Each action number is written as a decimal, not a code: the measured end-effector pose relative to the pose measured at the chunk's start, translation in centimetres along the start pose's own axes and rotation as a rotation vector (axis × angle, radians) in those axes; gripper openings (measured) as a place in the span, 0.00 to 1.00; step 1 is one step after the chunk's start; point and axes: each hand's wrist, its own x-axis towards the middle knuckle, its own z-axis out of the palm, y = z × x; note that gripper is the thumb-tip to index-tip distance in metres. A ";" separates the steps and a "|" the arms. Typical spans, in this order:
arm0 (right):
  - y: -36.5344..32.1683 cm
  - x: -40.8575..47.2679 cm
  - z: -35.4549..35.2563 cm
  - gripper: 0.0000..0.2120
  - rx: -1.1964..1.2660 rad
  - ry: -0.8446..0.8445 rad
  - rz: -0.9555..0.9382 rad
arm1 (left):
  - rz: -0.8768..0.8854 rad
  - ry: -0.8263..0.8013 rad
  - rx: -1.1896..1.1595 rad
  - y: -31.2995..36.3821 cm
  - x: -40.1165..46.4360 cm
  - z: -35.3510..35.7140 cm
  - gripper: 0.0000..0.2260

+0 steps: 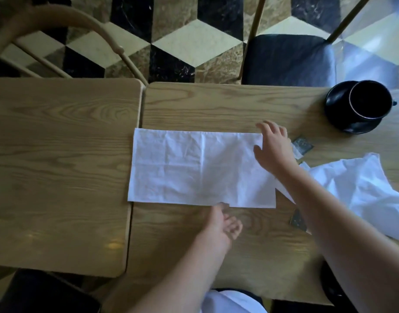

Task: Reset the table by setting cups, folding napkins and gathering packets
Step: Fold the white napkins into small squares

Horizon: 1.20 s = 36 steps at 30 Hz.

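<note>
napkin (194, 166): white, flat on the table (216, 105) (creased)
right hand (273, 145): fingers spread, resting on its right end
left hand (223, 224): loosely curled, thumb touching the near edge, gripping nothing

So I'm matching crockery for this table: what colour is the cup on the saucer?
Black, like its saucer; the cup shows best in the head view.

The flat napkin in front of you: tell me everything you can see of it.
The flat napkin is white, cloth-like and creased, folded into a long rectangle lying across the seam between the two tables. The right hand rests open on its right end; the left hand touches its near edge, where layers sit misaligned.
</note>
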 end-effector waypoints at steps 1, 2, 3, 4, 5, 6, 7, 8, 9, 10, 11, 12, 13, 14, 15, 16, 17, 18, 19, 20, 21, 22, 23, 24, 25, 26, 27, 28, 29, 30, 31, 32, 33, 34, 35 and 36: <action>0.0 1.5 -0.7 0.27 -0.049 -0.069 -0.019 | -0.030 -0.011 -0.025 -0.8 0.0 1.0 0.09; -0.1 2.7 -1.2 0.27 -0.078 -0.135 -0.034 | -0.049 -0.035 -0.042 -1.1 0.1 1.7 0.13; -0.4 3.5 -1.5 0.27 -0.083 -0.193 -0.030 | -0.054 -0.060 -0.043 -1.4 0.0 2.5 0.15; -0.8 4.0 -1.7 0.26 -0.084 -0.238 -0.011 | -0.059 -0.089 -0.017 -1.7 0.1 3.1 0.17; -1.4 4.2 -1.8 0.25 -0.116 -0.278 0.006 | -0.054 -0.091 0.017 -1.8 0.0 3.7 0.16; -2.0 4.3 -1.7 0.22 -0.162 -0.320 0.009 | -0.048 -0.090 0.017 -1.9 0.2 4.1 0.13; -2.8 4.1 -1.7 0.19 -0.208 -0.368 0.008 | -0.048 -0.081 0.010 -1.9 0.2 4.3 0.11; -3.5 3.8 -1.6 0.17 -0.237 -0.411 0.005 | -0.048 -0.056 -0.001 -1.8 0.3 4.3 0.11; -4.2 3.4 -1.7 0.17 -0.244 -0.447 0.003 | -0.049 -0.031 -0.006 -1.6 0.1 4.1 0.11; -4.7 3.1 -1.8 0.17 -0.228 -0.468 -0.004 | -0.055 -0.017 -0.008 -1.5 0.0 3.9 0.11; -5.2 2.6 -2.3 0.18 -0.201 -0.475 -0.011 | -0.058 -0.028 -0.006 -1.5 -0.2 3.6 0.11; -5.8 2.0 -2.9 0.19 -0.171 -0.470 -0.033 | -0.060 -0.066 -0.013 -1.4 -0.4 3.2 0.10; -6.5 1.2 -3.7 0.20 -0.137 -0.470 -0.063 | -0.056 -0.122 -0.016 -1.3 -0.9 2.8 0.10; -7.4 0.2 -4.8 0.21 -0.091 -0.485 -0.096 | -0.049 -0.187 -0.016 -1.3 -1.5 2.2 0.08; -8.3 -0.9 -5.9 0.20 -0.045 -0.502 -0.124 | -0.035 -0.255 -0.030 -1.3 -2.3 1.6 0.05; -9.2 -2.2 -7.1 0.15 0.008 -0.512 -0.150 | -0.012 -0.327 -0.052 -1.2 -3.0 0.8 0.05; -10.2 -3.6 -8.3 0.12 0.066 -0.506 -0.176 | 0.019 -0.405 -0.062 -1.2 -3.7 -0.1 0.07; -11.1 -5.1 -9.7 0.13 0.131 -0.492 -0.198 | 0.044 -0.487 -0.070 -1.1 -4.6 -1.1 0.09; -11.9 -6.8 -10.9 0.15 0.209 -0.476 -0.212 | 0.070 -0.552 -0.075 -0.9 -5.6 -2.1 0.09; -12.6 -8.4 -12.2 0.17 0.300 -0.460 -0.216 | 0.096 -0.604 -0.089 -0.7 -6.5 -3.0 0.08; -13.1 -10.0 -13.2 0.19 0.399 -0.434 -0.204 | 0.121 -0.630 -0.121 -0.3 -7.4 -4.0 0.07; -13.5 -11.6 -14.0 0.19 0.500 -0.400 -0.186 | 0.144 -0.638 -0.162 0.1 -8.5 -4.9 0.07; -13.9 -13.0 -14.7 0.17 0.614 -0.367 -0.161 | 0.179 -0.636 -0.178 0.6 -9.7 -5.8 0.08; -14.1 -14.3 -15.1 0.15 0.747 -0.345 -0.138 | 0.221 -0.640 -0.166 1.2 -11.0 -6.7 0.08; -14.3 -15.5 -15.5 0.15 0.896 -0.335 -0.112 | 0.266 -0.655 -0.141 1.8 -12.3 -7.7 0.08; -14.4 -16.5 -15.8 0.15 1.040 -0.329 -0.084 | 0.310 -0.679 -0.121 2.2 -13.7 -8.7 0.06; -14.5 -17.7 -16.0 0.15 1.167 -0.324 -0.063 | 0.343 -0.695 -0.101 2.7 -14.9 -9.8 0.05; -14.6 -18.7 -16.2 0.14 1.270 -0.321 -0.052 | 0.368 -0.707 -0.080 3.3 -16.0 -10.7 0.04; -14.6 -19.7 -16.4 0.12 1.360 -0.322 -0.043 | 0.386 -0.722 -0.067 3.8 -17.0 -11.5 0.02; -14.5 -20.6 -16.7 0.10 1.441 -0.327 -0.035 | 0.401 -0.734 -0.058 4.4 -18.0 -12.1 0.04; -14.4 -21.5 -16.9 0.09 1.519 -0.334 -0.026 | 0.408 -0.746 -0.040 4.9 -18.8 -12.5 0.05; -14.3 -22.2 -17.1 0.09 1.590 -0.343 -0.016 | 0.398 -0.743 -0.006 5.4 -19.5 -12.8 0.06; -14.3 -22.9 -17.3 0.08 1.650 -0.354 -0.005 | 0.366 -0.736 0.049 5.5 -20.0 -12.9 0.08; -14.2 -23.5 -17.6 0.07 1.700 -0.363 0.000 | 0.323 -0.731 0.125 5.4 -20.5 -12.9 0.12; -14.3 -23.9 -17.8 0.08 1.737 -0.368 -0.006 | 0.290 -0.723 0.224 4.8 -20.7 -12.9 0.17; -14.3 -24.2 -18.1 0.12 1.763 -0.365 -0.028 | 0.280 -0.703 0.317 4.0 -20.5 -12.7 0.21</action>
